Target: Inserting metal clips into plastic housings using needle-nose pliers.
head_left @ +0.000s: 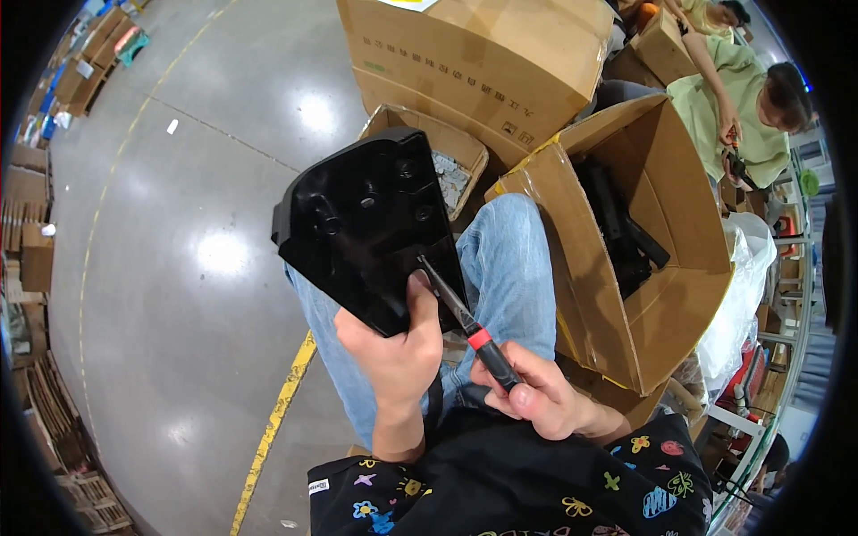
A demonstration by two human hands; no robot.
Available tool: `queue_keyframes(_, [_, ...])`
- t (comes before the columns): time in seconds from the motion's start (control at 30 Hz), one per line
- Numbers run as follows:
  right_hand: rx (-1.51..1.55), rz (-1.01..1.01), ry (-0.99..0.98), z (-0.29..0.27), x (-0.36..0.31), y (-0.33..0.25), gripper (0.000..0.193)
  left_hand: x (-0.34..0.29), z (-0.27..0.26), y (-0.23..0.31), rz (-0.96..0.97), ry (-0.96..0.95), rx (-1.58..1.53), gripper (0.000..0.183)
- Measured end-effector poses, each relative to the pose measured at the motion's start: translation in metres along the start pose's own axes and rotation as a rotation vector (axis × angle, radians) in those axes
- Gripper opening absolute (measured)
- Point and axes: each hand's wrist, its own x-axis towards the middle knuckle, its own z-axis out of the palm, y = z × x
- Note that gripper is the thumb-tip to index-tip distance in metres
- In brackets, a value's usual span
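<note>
My left hand point(399, 357) grips the lower edge of a black moulded plastic housing point(357, 223), thumb pressed on its face. The housing rests tilted over my knees, with bosses and small holes on its surface. My right hand point(539, 393) is closed round the black and red handles of long-nose pliers point(480, 338). The jaws point up and left, and their narrow tip meets the housing just above my left thumb. Whether the jaws pinch anything is too small to tell.
An open cardboard box point(626, 259) with black plastic parts point(617, 223) stands to my right. Beyond my knees a small carton point(474, 147) holds many small grey pieces, before a large carton point(474, 62). Another person point(733, 98) works at the far right. Yellow floor tape point(277, 429) runs at left.
</note>
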Motion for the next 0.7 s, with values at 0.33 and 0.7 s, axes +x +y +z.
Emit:
queue_keyframes(0.33, [-0.174, -0.09, -0.049, 0.001, 0.006, 0.01, 0.029, -0.001, -0.007, 0.008, -0.18, -0.021, -0.211, 0.014])
queue_keyframes(0.7, [0.455, 0.324, -0.185, -0.025, 0.012, -0.011, 0.065, -0.004, -0.005, -0.003, 0.015, 0.007, -0.097, 0.016])
